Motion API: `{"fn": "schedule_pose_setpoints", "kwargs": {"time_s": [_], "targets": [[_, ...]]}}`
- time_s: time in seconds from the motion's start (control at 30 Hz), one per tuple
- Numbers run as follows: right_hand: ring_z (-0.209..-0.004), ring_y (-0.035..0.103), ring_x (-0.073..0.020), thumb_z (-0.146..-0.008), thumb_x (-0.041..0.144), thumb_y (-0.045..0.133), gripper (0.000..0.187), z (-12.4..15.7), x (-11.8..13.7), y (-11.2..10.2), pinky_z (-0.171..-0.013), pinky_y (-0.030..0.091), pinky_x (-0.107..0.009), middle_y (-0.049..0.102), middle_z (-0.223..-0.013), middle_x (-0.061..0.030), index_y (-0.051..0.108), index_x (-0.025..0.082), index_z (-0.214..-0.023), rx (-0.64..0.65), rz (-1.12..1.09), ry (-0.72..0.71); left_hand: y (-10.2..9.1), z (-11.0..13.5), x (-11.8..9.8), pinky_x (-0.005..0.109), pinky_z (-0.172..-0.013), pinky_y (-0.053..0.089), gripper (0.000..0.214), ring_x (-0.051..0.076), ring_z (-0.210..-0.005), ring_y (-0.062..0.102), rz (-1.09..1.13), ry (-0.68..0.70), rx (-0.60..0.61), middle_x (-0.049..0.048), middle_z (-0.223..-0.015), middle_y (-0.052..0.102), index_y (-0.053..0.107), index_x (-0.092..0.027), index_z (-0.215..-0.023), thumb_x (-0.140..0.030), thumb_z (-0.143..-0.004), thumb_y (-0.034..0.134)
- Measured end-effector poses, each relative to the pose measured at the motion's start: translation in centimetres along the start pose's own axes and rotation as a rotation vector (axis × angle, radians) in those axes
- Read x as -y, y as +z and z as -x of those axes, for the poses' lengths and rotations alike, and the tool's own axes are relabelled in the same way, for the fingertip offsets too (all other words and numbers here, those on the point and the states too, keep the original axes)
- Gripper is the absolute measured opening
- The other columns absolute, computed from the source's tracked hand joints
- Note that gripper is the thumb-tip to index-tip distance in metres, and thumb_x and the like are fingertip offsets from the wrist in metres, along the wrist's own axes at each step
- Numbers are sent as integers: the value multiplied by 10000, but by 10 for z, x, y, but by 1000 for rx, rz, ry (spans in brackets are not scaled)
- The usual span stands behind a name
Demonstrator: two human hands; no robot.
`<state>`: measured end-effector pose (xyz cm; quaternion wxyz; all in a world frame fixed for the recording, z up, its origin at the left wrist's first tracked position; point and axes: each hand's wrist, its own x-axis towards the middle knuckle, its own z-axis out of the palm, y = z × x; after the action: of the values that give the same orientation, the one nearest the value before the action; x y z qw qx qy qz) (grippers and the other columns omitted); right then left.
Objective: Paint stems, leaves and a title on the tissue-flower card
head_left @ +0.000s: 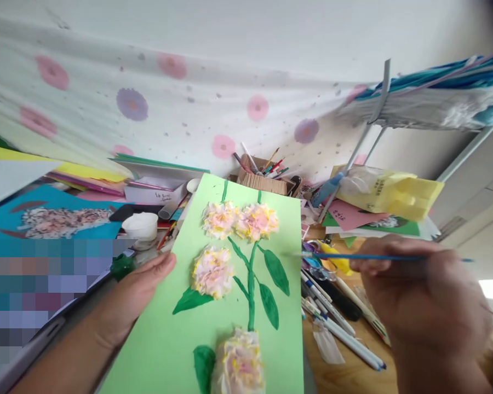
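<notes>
A light green sheet lies in front of me with painted green stems and leaves and several fluffy pink-and-yellow paper flowers glued on. My left hand rests at the sheet's left edge, its thumb against the paper and its fingers hidden beneath it. My right hand is closed in a pinch on a thin blue paintbrush. The brush lies level, its tip just past the sheet's right edge near a leaf.
Pens and markers lie on the wooden table right of the sheet. A cardboard box of pencils stands behind, a white cup to the left, with a blue artwork. Stacked coloured papers and a flowered cloth fill the back.
</notes>
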<state>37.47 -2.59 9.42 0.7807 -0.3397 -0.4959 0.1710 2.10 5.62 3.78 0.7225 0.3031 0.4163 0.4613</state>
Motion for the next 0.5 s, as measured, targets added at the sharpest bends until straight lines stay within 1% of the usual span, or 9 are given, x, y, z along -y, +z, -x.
{"fn": "schedule_pose_setpoints", "kwargs": {"time_s": [0.07, 0.1, 0.17, 0.23, 0.3, 0.37, 0.43, 0.5], "targets": [[-504, 699, -192, -885, 472, 893, 237, 10, -11, 7, -473, 598, -311, 745, -631, -7, 861, 252, -800, 80, -62, 52, 1, 1, 2, 440, -925, 713, 912, 408, -1122, 836, -12, -27, 1, 87, -1207, 879, 731, -269, -1450, -349, -618, 1096], [-510, 705, -180, -883, 414, 906, 198, 14, -14, 10, -469, 597, -287, 762, -656, -10, 863, 238, -803, 111, -91, 63, 1, 1, 3, 445, -928, 711, 954, 412, -1111, 839, -14, -42, -3, 81, -1211, 879, 723, -285, -1464, -298, -585, 1094], [-570, 740, -172, -903, 341, 900, 145, 20, -18, 14, -517, 627, -272, 807, -743, -27, 873, 213, -839, 158, -106, 76, 3, 1, 4, 455, -916, 711, 1030, 425, -1094, 841, -12, -66, -10, 83, -1220, 877, 712, -300, -1480, -217, -522, 1080], [-629, 761, -179, -935, 323, 875, 137, 25, -17, 14, -559, 648, -280, 817, -788, -38, 875, 203, -869, 186, -85, 49, 6, 3, 4, 468, -901, 712, 1020, 437, -1090, 840, -14, -73, -10, 102, -1213, 876, 720, -286, -1474, -194, -518, 1065], [-695, 773, -185, -971, 303, 842, 115, 29, -15, 12, -590, 650, -281, 820, -815, -41, 880, 213, -910, 221, -50, 15, 9, 5, 4, 474, -900, 709, 928, 440, -1097, 837, -24, -63, -6, 126, -1201, 875, 745, -254, -1443, -217, -571, 1061], [-769, 780, -190, -998, 291, 819, 95, 33, -12, 8, -653, 655, -290, 824, -834, -37, 884, 239, -951, 261, -7, -6, 11, 6, 5, 472, -896, 707, 837, 439, -1090, 838, -32, -55, -4, 144, -1207, 870, 776, -232, -1397, -288, -616, 1073], [-817, 781, -197, -1012, 293, 810, 85, 35, -11, 4, -719, 658, -312, 833, -855, -34, 883, 262, -981, 291, 25, -8, 10, 4, 6, 475, -887, 709, 817, 441, -1071, 843, -33, -58, -3, 151, -1229, 864, 791, -234, -1371, -356, -619, 1088], [-822, 780, -208, -1020, 290, 802, 83, 36, -12, 3, -734, 658, -337, 835, -866, -37, 880, 272, -999, 316, 35, -12, 8, 1, 8, 490, -875, 712, 860, 454, -1051, 845, -30, -62, -1, 156, -1227, 865, 790, -242, -1374, -384, -585, 1104]]}}
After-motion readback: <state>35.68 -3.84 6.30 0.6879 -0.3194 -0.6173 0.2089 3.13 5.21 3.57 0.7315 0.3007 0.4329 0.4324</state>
